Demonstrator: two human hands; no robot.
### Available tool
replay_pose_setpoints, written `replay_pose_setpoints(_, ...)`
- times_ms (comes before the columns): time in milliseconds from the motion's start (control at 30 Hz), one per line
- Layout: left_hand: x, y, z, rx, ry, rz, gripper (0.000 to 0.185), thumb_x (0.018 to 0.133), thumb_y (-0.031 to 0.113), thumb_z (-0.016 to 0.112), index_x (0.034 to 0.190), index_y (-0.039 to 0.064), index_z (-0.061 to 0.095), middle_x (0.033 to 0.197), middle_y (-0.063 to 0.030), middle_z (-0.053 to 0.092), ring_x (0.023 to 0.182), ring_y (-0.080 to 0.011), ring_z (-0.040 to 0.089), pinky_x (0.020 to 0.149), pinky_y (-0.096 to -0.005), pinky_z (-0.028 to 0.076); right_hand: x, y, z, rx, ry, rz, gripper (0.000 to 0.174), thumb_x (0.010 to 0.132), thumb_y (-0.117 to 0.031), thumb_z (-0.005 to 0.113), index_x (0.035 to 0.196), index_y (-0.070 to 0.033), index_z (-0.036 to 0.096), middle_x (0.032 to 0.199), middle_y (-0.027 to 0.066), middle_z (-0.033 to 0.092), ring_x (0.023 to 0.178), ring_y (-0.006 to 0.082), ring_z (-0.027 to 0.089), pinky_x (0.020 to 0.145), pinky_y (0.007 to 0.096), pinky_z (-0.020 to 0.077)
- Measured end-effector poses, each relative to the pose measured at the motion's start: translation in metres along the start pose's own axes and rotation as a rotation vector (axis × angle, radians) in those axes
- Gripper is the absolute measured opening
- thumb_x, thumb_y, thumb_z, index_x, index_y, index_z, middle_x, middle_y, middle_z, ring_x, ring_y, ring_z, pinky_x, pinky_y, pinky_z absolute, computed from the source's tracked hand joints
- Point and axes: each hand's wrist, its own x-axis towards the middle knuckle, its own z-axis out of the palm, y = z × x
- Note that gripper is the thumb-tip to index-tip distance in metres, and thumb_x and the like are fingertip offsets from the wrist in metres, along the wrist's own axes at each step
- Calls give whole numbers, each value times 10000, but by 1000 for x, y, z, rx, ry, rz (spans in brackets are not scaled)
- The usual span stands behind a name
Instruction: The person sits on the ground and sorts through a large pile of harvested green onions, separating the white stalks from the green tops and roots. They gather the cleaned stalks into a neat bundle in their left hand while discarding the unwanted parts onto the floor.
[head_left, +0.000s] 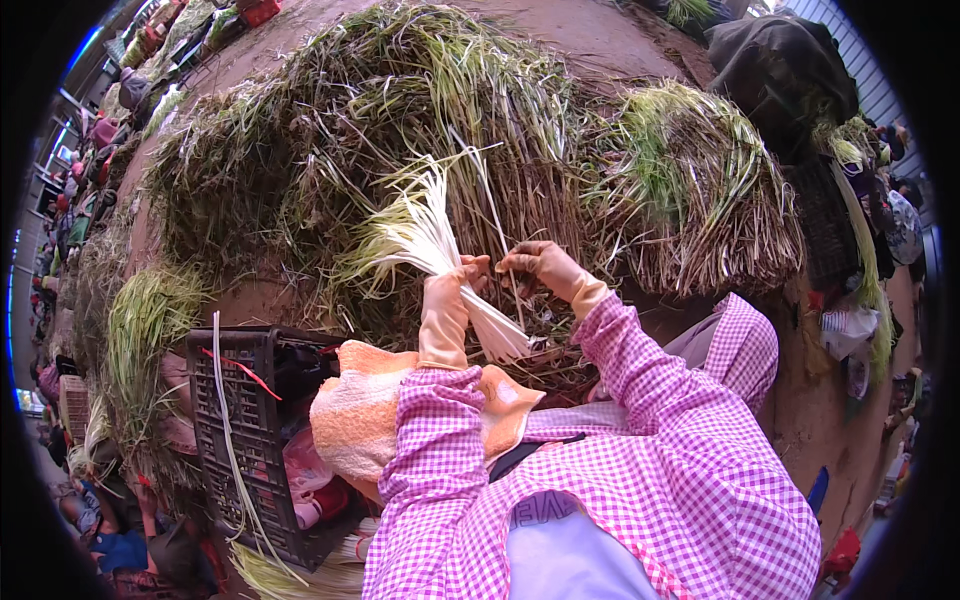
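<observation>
My left hand (447, 304), in a pale orange rubber glove, is closed around a bundle of blanched chive stalks (427, 232). The bundle's yellow-green leaf tips fan out to the upper left, and its white cut ends point down to the right. Just right of it, my gloved right hand (547, 271) pinches a single pale stalk (491, 199) between the fingertips. This stalk stands nearly upright in the picture, apart from the bundle. Beyond both hands lies a large heap of unsorted chives (502, 150), with green leaves and brownish stems.
A smaller chive pile (697, 187) lies to the right. At my left stands a black plastic crate (240, 442) holding a pink bag (304, 469). An orange-and-white towel (360, 412) covers my lap. More chives (146, 337) and several people are at the far left.
</observation>
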Motion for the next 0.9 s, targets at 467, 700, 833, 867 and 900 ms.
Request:
replay_pose_setpoints(467, -4, 4, 7, 89, -98, -123, 131, 914, 46, 634, 1014, -37, 632, 850, -141, 699, 605, -162, 648, 543, -306, 583, -19, 17, 33, -291, 62, 137, 252, 972, -252, 613, 966, -11, 687, 767, -16, 628, 650, 45, 512, 574, 221, 433)
replay_pose_setpoints(700, -3, 13, 8, 125, 16, -40, 120, 904, 12, 629, 1003, -56, 618, 821, -140, 680, 591, -165, 625, 550, -291, 575, -54, 35, 11, -632, -1, 348, 207, 959, -182, 595, 907, 0, 679, 718, 57, 656, 567, 136, 598, 540, 311, 492)
replay_pose_setpoints(833, -2, 14, 8, 106, -17, -46, 121, 911, 15, 622, 1003, -64, 614, 817, -142, 678, 594, -176, 628, 560, -294, 577, -63, 27, 5, -377, 250, 399, 274, 946, -248, 641, 1082, -12, 666, 818, 42, 681, 630, 107, 596, 570, 271, 509)
replay_pose_setpoints(867, -1, 15, 9, 131, 13, -54, 120, 916, 27, 623, 994, -63, 618, 817, -141, 679, 598, -178, 631, 561, -294, 577, -62, 24, 8, -253, 137, 255, 301, 935, -267, 657, 1098, -15, 658, 836, 41, 683, 631, 102, 589, 572, 261, 508)
replay_pose_setpoints(900, -2, 14, 9, 131, 19, -63, 123, 917, 31, 624, 994, -64, 620, 817, -142, 681, 601, -179, 634, 562, -293, 577, -60, 20, 11, -158, 84, 146, 330, 923, -285, 673, 1115, -17, 649, 854, 41, 684, 633, 96, 581, 574, 251, 507)
